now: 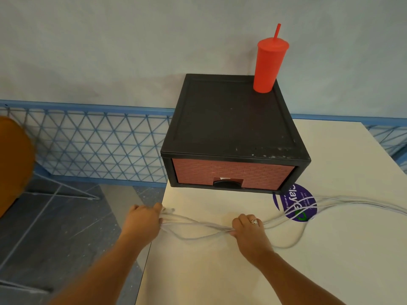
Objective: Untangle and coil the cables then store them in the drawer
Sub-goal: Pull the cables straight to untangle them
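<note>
The left hand (143, 221) and right hand (248, 228) both clutch white cables (198, 225) (perhaps three); one drawer (231, 173), closed.

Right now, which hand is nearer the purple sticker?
Right. The right hand grips the cables just left of the purple sticker; the left hand holds their ends at the table edge, farther off.

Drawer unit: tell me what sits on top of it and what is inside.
On its black top, a red tumbler with a straw stands at the back right corner. The drawer is closed, so its inside cannot be seen.
</note>
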Motion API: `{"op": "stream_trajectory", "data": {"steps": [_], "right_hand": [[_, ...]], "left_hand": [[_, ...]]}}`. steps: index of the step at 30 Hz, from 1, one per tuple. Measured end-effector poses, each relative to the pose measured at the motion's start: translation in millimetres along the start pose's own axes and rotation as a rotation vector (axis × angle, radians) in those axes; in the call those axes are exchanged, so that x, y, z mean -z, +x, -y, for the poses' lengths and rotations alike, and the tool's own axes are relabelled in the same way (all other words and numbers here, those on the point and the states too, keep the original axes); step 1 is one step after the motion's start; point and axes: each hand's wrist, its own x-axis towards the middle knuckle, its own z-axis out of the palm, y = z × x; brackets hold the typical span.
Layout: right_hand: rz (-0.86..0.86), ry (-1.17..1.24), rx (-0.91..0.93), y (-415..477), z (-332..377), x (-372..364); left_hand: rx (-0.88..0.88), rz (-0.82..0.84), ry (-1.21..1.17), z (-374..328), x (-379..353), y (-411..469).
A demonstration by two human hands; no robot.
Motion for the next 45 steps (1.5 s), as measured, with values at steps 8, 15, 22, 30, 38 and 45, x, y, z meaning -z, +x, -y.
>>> {"op": "stream_trajectory", "data": {"steps": [8,15,22,30,38,45], "right_hand": [[0.135,0.128,-0.004,10.0,-10.3,25.6],[0.317,0.137,-0.028,15.3,-32.7,28.0],[0.359,0.104,-0.063,21.4,-45.7,31.5],[0.378,-0.051,-0.107,11.5,-82.7,34.4],[0.426,-0.096,-0.149,-8.0,-102.6,27.1],[0.403,-0.042,-0.272,-5.3,-100.9,25.2]], "left_hand": [[0.16,0.059,0.135,-4.8,1.1,4.9],[0.151,0.067,0.127,-1.6,-5.3,8.6],[0.234,-0.003,0.024,-7.3,-2.8,8.7],[0.066,0.01,-0.037,-11.9,-4.9,11.6],[0.067,0.006,-0.416,-25.4,-25.8,24.2],[0.002,0.165,-0.239,-25.9,-9.7,28.7]]}}
